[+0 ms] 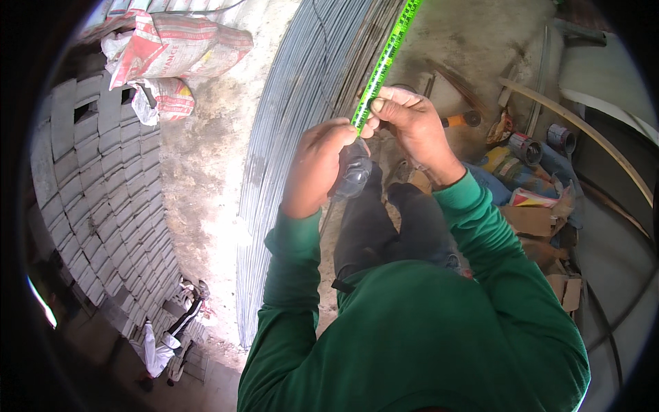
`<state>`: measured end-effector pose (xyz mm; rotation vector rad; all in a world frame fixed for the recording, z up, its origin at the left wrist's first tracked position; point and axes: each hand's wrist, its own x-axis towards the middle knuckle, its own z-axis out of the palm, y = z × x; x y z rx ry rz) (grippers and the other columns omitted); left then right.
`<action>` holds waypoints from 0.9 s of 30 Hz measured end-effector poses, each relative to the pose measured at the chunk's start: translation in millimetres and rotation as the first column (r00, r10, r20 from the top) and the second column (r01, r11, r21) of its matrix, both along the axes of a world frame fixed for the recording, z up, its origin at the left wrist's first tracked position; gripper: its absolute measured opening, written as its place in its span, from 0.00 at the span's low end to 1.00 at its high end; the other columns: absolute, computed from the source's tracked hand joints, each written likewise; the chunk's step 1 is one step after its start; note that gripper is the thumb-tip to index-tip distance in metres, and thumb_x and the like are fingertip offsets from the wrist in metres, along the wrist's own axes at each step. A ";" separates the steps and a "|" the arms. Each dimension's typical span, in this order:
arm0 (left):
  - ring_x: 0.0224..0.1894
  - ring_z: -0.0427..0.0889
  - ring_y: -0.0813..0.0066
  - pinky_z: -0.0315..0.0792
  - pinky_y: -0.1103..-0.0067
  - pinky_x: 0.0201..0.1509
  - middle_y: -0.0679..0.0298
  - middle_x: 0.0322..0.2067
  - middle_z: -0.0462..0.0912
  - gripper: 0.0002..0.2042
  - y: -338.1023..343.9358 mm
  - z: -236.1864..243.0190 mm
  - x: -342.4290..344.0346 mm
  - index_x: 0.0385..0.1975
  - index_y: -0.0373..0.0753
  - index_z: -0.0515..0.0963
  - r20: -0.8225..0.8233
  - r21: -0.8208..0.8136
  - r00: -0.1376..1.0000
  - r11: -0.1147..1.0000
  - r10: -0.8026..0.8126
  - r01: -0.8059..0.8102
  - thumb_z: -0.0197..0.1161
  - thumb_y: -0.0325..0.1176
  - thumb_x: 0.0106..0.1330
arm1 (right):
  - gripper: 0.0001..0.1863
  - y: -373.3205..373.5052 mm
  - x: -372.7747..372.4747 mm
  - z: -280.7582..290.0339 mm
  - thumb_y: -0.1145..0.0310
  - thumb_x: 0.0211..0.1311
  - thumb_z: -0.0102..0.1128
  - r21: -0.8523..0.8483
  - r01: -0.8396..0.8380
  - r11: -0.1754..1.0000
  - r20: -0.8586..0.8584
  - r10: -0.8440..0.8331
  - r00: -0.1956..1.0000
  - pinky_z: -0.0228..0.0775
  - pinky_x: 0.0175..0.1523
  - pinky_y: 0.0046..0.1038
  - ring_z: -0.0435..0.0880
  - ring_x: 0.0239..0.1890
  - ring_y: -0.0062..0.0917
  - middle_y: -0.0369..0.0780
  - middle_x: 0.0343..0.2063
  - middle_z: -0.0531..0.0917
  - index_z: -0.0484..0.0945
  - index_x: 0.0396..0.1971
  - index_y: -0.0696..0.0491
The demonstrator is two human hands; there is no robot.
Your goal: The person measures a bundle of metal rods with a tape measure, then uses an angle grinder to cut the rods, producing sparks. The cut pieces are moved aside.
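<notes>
A tape measure's bright green blade point(386, 60) runs from between my hands up past the far edge of the view. My left hand point(317, 165) is closed around the lower end, beside a see-through, rounded body point(352, 172) that looks like the tape's case. With thumb and fingers, my right hand point(415, 127) pinches the blade just above the left one. Both hands are nearly touching. Beneath and left of them lies a long bundle of thin grey metal rods point(288, 103), with browner rods point(367, 34) along its right side.
Stacked grey blocks point(103, 185) line the left, with red-and-white sacks point(189, 48) at the far left. To the right lie an orange-and-black tool point(461, 119), cans point(525, 147), a cardboard box point(528, 220) and a curved wooden strip point(583, 123). Another person point(158, 347) is at lower left.
</notes>
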<state>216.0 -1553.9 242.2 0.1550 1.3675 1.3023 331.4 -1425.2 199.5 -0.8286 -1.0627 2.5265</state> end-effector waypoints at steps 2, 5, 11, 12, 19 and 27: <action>0.25 0.78 0.74 0.74 0.80 0.31 0.58 0.26 0.80 0.15 0.9 4.2 -10.8 0.41 0.29 0.78 -0.017 -0.003 1.000 1.000 0.003 -0.004 0.51 0.35 0.66 | 0.10 0.0 -9.1 -2.4 0.72 0.64 0.58 -0.032 0.001 0.999 -0.025 -0.002 1.000 0.68 0.37 0.21 0.78 0.29 0.18 0.37 0.26 0.83 0.80 0.40 0.63; 0.23 0.77 0.75 0.73 0.80 0.29 0.58 0.24 0.79 0.15 3.6 12.4 -23.7 0.40 0.29 0.78 -0.127 -0.048 0.991 0.998 -0.042 0.036 0.50 0.34 0.65 | 0.13 -2.0 -21.8 -4.3 0.72 0.64 0.58 -0.068 -0.009 0.998 -0.039 0.007 0.999 0.74 0.40 0.24 0.80 0.31 0.20 0.40 0.31 0.83 0.79 0.45 0.63; 0.23 0.77 0.72 0.73 0.79 0.30 0.57 0.24 0.79 0.16 13.8 40.8 -46.0 0.39 0.28 0.77 -0.202 -0.207 0.976 0.977 -0.085 0.042 0.52 0.36 0.62 | 0.14 -0.7 -46.2 -3.4 0.73 0.63 0.60 -0.093 -0.001 0.996 -0.185 -0.017 0.983 0.76 0.36 0.26 0.81 0.30 0.22 0.42 0.32 0.83 0.78 0.46 0.65; 0.23 0.77 0.72 0.73 0.79 0.30 0.57 0.24 0.79 0.16 17.7 48.1 -47.7 0.39 0.29 0.77 -0.204 -0.230 0.976 0.973 -0.082 0.034 0.52 0.36 0.62 | 0.14 0.7 -49.4 -1.0 0.73 0.63 0.59 -0.087 0.008 0.996 -0.200 -0.025 0.979 0.77 0.34 0.27 0.81 0.30 0.23 0.42 0.32 0.83 0.78 0.46 0.65; 0.23 0.78 0.71 0.74 0.79 0.31 0.57 0.25 0.79 0.16 32.9 74.8 -47.9 0.39 0.29 0.77 -0.204 -0.245 0.974 0.968 -0.096 0.044 0.50 0.36 0.64 | 0.12 6.4 -54.8 24.5 0.73 0.62 0.55 -0.193 0.065 0.979 -0.243 -0.112 0.963 0.69 0.36 0.22 0.76 0.27 0.18 0.38 0.24 0.81 0.80 0.40 0.65; 0.23 0.77 0.74 0.73 0.81 0.31 0.59 0.24 0.79 0.17 30.7 72.8 -28.1 0.40 0.29 0.77 -0.206 -0.172 0.972 0.982 -0.110 0.074 0.49 0.38 0.65 | 0.10 3.9 -34.7 28.4 0.72 0.64 0.54 -0.167 0.056 0.984 -0.273 -0.101 0.957 0.75 0.25 0.29 0.79 0.24 0.25 0.41 0.23 0.79 0.78 0.34 0.65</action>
